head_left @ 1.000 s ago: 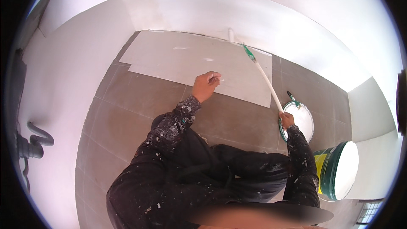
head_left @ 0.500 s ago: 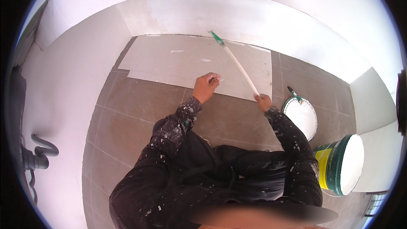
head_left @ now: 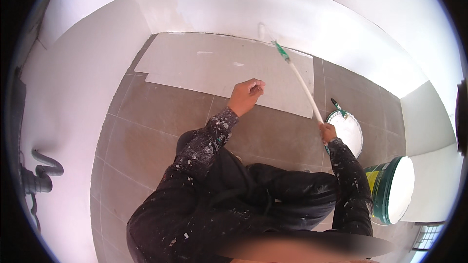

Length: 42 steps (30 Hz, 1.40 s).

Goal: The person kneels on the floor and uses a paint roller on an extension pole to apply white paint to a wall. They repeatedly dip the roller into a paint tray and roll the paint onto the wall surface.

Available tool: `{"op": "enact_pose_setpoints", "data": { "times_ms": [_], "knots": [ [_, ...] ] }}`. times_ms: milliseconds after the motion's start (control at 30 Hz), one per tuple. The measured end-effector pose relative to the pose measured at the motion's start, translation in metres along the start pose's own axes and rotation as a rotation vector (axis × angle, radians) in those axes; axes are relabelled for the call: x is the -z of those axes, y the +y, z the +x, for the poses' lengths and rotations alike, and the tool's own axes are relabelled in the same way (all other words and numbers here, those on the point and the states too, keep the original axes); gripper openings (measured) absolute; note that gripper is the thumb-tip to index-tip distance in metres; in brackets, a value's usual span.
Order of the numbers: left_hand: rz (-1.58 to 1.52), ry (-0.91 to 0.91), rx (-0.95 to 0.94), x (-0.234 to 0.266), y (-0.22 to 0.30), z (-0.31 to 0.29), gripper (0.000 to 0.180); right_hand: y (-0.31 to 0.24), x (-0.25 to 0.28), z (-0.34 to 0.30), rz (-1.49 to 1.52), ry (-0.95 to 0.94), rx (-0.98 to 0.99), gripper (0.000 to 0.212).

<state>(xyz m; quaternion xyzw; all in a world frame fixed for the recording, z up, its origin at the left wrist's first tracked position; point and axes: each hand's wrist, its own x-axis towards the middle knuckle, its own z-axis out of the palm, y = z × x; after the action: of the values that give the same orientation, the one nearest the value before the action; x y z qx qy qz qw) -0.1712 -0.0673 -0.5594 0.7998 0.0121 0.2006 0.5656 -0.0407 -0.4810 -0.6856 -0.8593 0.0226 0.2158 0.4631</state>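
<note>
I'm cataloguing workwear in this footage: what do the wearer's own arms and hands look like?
The left hand and right hand are gloveless. The left sleeve and right sleeve are long, black and spattered with whitish marks, thickest along the left forearm.

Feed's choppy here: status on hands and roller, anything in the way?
Right hand closed on roller pole. Left hand loosely curled, nothing visible in it. Roller blurred, at wall; contact unclear. Nothing seen blocking; brush on bucket rim nearby.
</note>
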Motion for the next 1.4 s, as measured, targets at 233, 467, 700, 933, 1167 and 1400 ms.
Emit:
{"op": "enact_pose_setpoints", "data": {
  "times_ms": [233, 467, 700, 933, 1167, 1400],
  "knots": [
    [0.193, 0.018, -0.023, 0.006, -0.027, 0.001, 0.02, -0.078, -0.12, 0.045, 0.056, -0.186, 0.08, 0.048],
    [0.125, -0.038, 0.079, 0.007, -0.033, 0.004, 0.021, -0.071, -0.052, 0.003, 0.092, -0.104, 0.057, 0.046],
    [0.148, -0.048, -0.009, -0.007, -0.023, 0.002, 0.022, -0.05, -0.024, -0.034, 0.25, -0.146, -0.003, 0.042],
    [0.142, -0.027, 0.036, 0.006, -0.032, 0.003, 0.022, -0.069, -0.038, -0.041, 0.197, -0.081, -0.032, 0.041],
    [0.259, -0.101, 0.025, -0.002, -0.034, 0.0, 0.026, -0.05, -0.002, -0.044, 0.231, -0.05, 0.0, 0.037],
    [0.214, -0.148, 0.044, -0.012, -0.029, 0.002, 0.026, -0.018, 0.012, -0.052, 0.296, -0.048, 0.01, 0.038]
  ]
}}
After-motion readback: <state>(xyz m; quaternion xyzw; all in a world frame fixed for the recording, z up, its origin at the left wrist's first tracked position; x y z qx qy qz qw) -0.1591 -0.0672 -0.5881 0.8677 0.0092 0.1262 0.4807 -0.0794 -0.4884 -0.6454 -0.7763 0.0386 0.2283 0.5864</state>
